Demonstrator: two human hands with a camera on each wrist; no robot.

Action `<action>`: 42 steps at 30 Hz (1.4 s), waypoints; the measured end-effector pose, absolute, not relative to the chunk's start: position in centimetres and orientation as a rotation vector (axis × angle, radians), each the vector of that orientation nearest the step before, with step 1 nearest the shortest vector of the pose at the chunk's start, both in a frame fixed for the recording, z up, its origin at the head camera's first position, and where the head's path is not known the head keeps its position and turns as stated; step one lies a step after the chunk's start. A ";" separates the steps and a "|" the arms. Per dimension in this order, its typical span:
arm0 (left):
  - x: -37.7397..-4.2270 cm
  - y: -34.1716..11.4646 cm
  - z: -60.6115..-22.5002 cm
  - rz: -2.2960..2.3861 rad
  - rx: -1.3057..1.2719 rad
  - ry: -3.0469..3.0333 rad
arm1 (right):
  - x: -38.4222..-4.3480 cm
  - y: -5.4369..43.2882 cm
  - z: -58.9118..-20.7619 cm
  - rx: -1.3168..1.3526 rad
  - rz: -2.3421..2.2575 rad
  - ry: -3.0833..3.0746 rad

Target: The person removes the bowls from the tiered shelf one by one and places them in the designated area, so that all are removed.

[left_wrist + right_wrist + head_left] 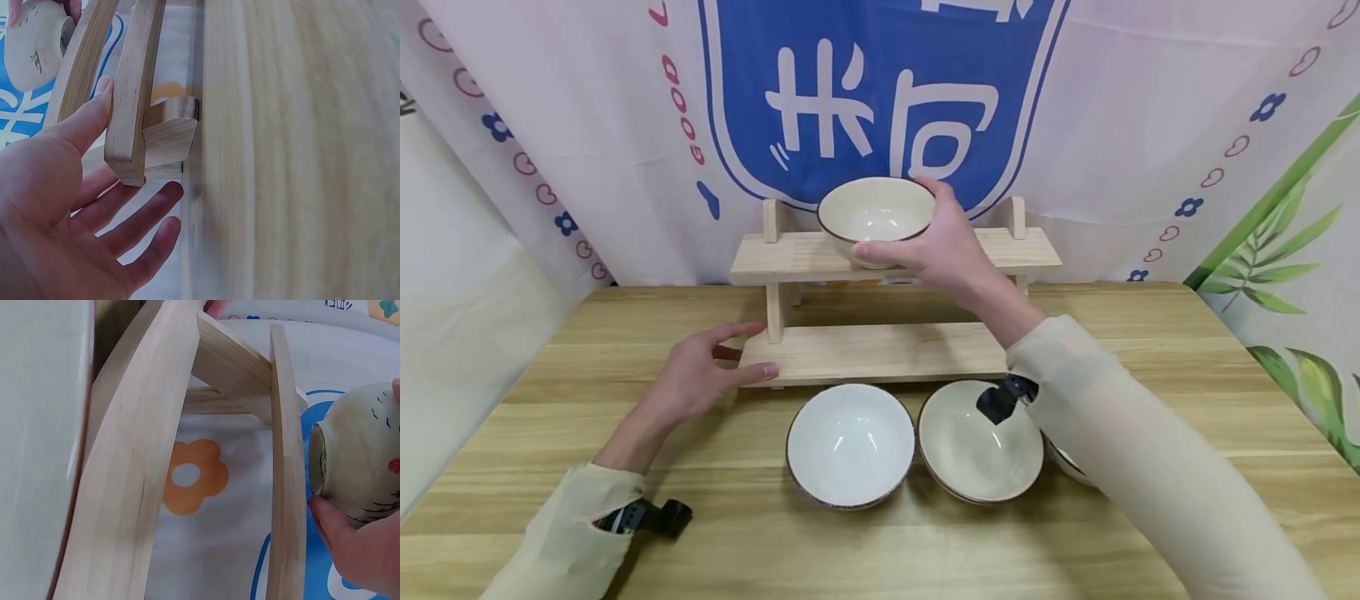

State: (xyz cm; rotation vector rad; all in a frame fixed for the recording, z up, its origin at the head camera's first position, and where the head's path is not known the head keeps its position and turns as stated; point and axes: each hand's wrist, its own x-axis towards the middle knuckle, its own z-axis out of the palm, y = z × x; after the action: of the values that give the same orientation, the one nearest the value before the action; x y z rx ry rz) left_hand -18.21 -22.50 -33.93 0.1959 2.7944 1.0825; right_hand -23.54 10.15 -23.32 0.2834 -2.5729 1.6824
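Note:
A cream bowl [876, 208] with a dark rim is in my right hand [943, 242], thumb on its near side and fingers round its right side. The right wrist view shows the bowl's foot [318, 459] a little above the top board, and dark and red marks on its outside. My left hand [703, 371] holds the left end of the lower board of a two-tier wooden rack [872, 354]. In the left wrist view its thumb [94, 119] lies against the board's upper face, with fingers at the end and underside.
A white bowl [850, 446] and a cream bowl [977, 454] stand side by side in front of the rack. Another bowl [1067, 467] is mostly hidden by my right sleeve. Behind the rack hangs a printed curtain [1097, 150].

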 end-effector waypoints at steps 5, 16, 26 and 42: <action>-18.4 -22.5 -34.1 1.085 0.208 2.802 | -22.9 11.6 -23.2 0.276 1.692 -2.568; -18.4 -22.5 -34.0 1.092 0.207 2.800 | -20.6 14.7 -23.0 0.220 1.650 -2.618; -18.5 -22.5 -34.1 1.098 0.198 2.788 | -18.6 16.8 -23.5 0.285 1.638 -2.589; -18.3 -22.6 -34.0 1.098 0.179 2.788 | -16.2 21.2 -24.3 0.264 1.636 -2.571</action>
State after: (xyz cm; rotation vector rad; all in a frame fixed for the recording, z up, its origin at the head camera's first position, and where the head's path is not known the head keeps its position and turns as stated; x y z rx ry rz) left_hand -18.33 -22.58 -34.03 0.1792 2.7878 1.0984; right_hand -16.23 21.19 -24.26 0.2644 -2.5709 1.6364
